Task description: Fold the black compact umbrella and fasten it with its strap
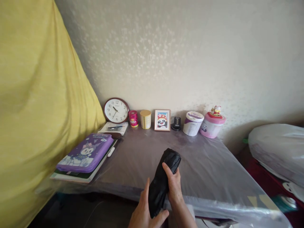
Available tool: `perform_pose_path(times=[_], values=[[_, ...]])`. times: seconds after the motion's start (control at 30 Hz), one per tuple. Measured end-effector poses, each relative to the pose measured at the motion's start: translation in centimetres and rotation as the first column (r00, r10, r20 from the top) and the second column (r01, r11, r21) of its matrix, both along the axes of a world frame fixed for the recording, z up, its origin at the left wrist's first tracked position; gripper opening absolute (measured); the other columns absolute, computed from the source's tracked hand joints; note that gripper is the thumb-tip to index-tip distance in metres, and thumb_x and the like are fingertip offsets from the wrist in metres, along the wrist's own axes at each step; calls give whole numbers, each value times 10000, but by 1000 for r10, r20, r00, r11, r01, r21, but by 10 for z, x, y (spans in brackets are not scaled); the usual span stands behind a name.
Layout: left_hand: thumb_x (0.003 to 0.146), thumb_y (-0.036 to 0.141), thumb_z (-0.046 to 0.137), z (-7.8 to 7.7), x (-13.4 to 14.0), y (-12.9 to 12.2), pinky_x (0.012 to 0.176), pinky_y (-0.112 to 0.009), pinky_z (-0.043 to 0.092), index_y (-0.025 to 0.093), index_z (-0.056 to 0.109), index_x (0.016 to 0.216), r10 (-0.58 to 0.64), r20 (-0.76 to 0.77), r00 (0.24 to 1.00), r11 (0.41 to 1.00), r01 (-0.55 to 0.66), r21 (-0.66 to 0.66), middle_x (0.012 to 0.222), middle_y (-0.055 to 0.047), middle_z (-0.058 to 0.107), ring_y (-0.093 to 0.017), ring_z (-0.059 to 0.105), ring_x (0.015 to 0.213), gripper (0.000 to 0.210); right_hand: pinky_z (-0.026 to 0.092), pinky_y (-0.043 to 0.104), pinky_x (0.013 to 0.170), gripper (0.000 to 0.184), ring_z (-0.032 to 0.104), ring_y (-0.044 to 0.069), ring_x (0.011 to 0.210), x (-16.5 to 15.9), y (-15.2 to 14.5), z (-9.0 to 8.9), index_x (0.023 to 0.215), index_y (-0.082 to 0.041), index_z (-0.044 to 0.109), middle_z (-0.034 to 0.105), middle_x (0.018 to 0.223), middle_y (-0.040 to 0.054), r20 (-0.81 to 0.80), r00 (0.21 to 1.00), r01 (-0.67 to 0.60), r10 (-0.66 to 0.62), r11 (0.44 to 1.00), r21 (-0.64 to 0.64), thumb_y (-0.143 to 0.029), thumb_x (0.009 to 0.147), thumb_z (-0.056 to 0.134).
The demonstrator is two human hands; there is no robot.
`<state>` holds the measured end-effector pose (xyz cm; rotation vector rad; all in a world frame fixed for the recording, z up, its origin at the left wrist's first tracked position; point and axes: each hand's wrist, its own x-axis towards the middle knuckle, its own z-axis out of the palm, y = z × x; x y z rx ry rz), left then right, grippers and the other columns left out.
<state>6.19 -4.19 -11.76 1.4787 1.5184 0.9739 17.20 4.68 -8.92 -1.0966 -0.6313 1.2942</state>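
- Head view: the right hand (174, 186) has its grip closed around the upper part of a black bundle (158, 186), thumb lying across the top face.
- The left hand (145, 211) is at the bundle's lower end, its grip spread open, fingers along the left side and thumb below; how firmly it touches cannot be told.
- The bundle is held tilted, upper end leaning right, over the front edge of the worktop (209, 171), which has a clear plastic cover.
- At the worktop's left, a purple case (86, 153) lies on a book (89, 180); a small white stick (110, 152) is just beside them.
- Behind these, a pencil (116, 127) lies on some papers (104, 129), in front of a round clock (116, 110).
- Along the wall (213, 53), from left to right after the clock: a red tin (133, 119), a yellow tin (145, 120), a picture frame (155, 120), a black gadget (176, 123), a white tub (193, 124) and a pink tub (212, 126) with a figurine (216, 110) on its lid.
- A yellow cloth (35, 95) hangs at far left; a pale bag (280, 148) sits at far right.
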Motion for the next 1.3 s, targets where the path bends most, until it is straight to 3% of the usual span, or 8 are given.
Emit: perform_pose_path(times=[0.1, 0.23, 0.37, 0.47, 0.7, 0.83, 1.0, 1.3], values=[[785, 433, 545, -9, 2, 5, 1043, -295, 339, 132, 123, 1462, -6, -151, 988, 1000, 6, -2, 1446, -108, 330, -199, 385, 1299, 853, 535, 308, 626, 699, 626, 209, 717, -1, 5, -3, 1137, -153, 491, 643, 848, 41, 21, 1000, 19, -19, 1000, 11, -460, 582, 785], [869, 494, 449, -11, -7, 16, 1043, -224, 324, 194, 261, 1415, -39, -84, 996, 999, 40, 15, 1369, -35, 454, -131, 430, 1260, 651, 527, 300, 752, 691, 630, 230, 902, 5, 10, -9, 1163, -133, 497, 644, 1009, 81, 82, 994, -69, 68, 998, 7, -524, 642, 726], [881, 523, 406, -3, -17, 25, 959, -258, 409, 198, 342, 1384, -9, -52, 999, 1000, 8, -19, 1238, -52, 573, -185, 529, 1161, 602, 450, 304, 937, 686, 530, 239, 1141, 24, 18, -17, 1204, -106, 508, 573, 1209, 114, 236, 960, -165, 153, 986, 35, -548, 701, 660], [894, 538, 349, 2, -23, 29, 875, -289, 458, 187, 368, 1378, 33, -99, 995, 997, -40, -69, 1145, -82, 624, -222, 586, 1074, 598, 434, 332, 955, 664, 544, 244, 1112, 36, 24, -30, 1173, -82, 531, 587, 1173, 138, 378, 917, -186, 127, 975, 125, -533, 700, 650], [893, 529, 346, 4, -28, 33, 779, -291, 484, 171, 376, 1383, 35, -139, 990, 991, -52, -126, 1110, -116, 634, -219, 650, 888, 608, 487, 264, 727, 271, 583, 151, 825, 25, 19, -38, 1020, -165, 629, 586, 1033, 91, 729, 683, -404, -39, 812, 422, -349, 865, 503], [904, 507, 329, 4, -29, 34, 796, -284, 479, 156, 351, 1401, 24, -150, 988, 989, -46, -144, 1193, -129, 591, -208, 648, 886, 609, 482, 238, 708, 272, 571, 112, 762, 9, 15, -27, 1097, -184, 611, 564, 1106, 73, 828, 560, -593, 30, 712, 375, -232, 875, 461], [913, 492, 306, 2, -31, 36, 789, -291, 480, 141, 331, 1411, 1, -154, 988, 983, -29, -179, 1152, -139, 610, -212, 649, 870, 610, 470, 251, 750, 351, 572, 130, 797, -3, 19, -21, 1155, -178, 588, 584, 1064, 61, 901, 433, -652, 18, 696, 300, -141, 823, 481], [912, 586, 243, -5, -35, 38, 414, -232, 417, 178, 213, 1451, 11, -75, 997, 965, -31, -260, 1099, -145, 630, -116, 548, 415, 677, 429, 239, 740, 133, 562, 129, 790, -12, 26, -21, 839, -176, 634, 581, 845, 26, 858, 513, -596, 34, 733, 328, -120, 797, 521]])
